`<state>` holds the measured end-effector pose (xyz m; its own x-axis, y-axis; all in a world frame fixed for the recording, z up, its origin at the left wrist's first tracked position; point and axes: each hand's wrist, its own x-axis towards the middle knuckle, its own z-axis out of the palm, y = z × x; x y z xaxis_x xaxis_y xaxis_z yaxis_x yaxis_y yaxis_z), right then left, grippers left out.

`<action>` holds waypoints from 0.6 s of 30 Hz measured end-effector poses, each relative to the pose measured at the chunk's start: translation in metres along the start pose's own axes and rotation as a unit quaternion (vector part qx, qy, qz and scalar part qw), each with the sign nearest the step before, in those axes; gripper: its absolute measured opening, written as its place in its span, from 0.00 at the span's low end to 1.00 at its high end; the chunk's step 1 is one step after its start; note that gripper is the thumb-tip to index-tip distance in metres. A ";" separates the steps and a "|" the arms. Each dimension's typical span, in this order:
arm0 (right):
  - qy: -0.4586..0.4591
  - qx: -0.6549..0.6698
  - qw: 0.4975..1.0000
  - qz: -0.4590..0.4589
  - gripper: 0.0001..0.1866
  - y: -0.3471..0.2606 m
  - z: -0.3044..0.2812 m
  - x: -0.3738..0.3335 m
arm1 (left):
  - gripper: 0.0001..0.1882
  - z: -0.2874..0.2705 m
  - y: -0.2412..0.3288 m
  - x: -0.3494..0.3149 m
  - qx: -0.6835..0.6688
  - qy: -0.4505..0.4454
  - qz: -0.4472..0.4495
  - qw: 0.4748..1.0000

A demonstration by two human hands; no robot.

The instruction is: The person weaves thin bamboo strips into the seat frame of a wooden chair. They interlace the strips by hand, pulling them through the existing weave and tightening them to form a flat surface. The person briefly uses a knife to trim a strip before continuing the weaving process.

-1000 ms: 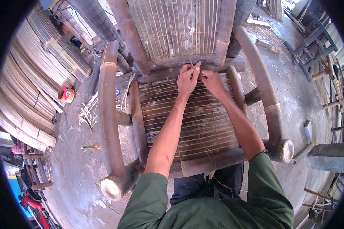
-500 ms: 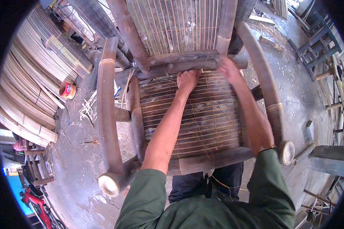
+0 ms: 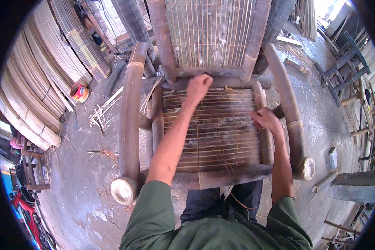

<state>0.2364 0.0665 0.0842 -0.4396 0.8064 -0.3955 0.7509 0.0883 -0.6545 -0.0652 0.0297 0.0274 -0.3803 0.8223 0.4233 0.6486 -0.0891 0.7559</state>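
Observation:
In front of me stands a bamboo chair (image 3: pixel 128 121) with thick pole arms, its slatted seat (image 3: pixel 221 143) facing up. My left hand (image 3: pixel 199 87) is raised over the rear edge of the seat, by the back rail (image 3: pixel 233 81). Its fingers are curled closed; whatever they may hold is too small to make out. Above the right side of the slats, beside the side rail (image 3: pixel 266 146), my right hand (image 3: pixel 266 119) has its fingers bent together, their grip blurred. Thin strands cross the slats and a loose cord (image 3: pixel 242 204) hangs by my legs.
The slatted backrest (image 3: pixel 210 33) rises behind the seat. Bundles of long bamboo strips (image 3: pixel 37 83) lean at the left, near a red and yellow tub (image 3: pixel 79 92) and scattered scraps (image 3: pixel 100 116). A red bicycle (image 3: pixel 29 221) stands lower left. Dark wooden frames (image 3: pixel 348 68) stand at the right.
My left hand has lifted from the slats toward the back rail. My right hand has come nearer from the backrest's base to the seat's right side. The view has shifted slightly.

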 end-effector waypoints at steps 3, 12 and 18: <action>0.011 -0.097 0.986 -0.133 0.20 -0.019 0.029 -0.002 | 0.14 -0.038 -0.037 -0.014 0.205 0.029 -0.046 0.977; 0.149 -0.258 0.939 -0.172 0.13 -0.121 0.141 0.082 | 0.18 -0.037 -0.062 -0.040 0.212 -0.083 -0.054 0.972; 0.091 -0.307 0.938 -0.132 0.14 -0.143 0.151 0.080 | 0.17 -0.048 -0.058 -0.044 0.234 -0.086 -0.070 0.966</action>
<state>0.0197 0.0296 0.0488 -0.6009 0.7904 -0.1189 0.7945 0.5742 -0.1978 -0.1173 -0.0281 -0.0111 -0.3961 0.8930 0.2138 0.8417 0.2602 0.4731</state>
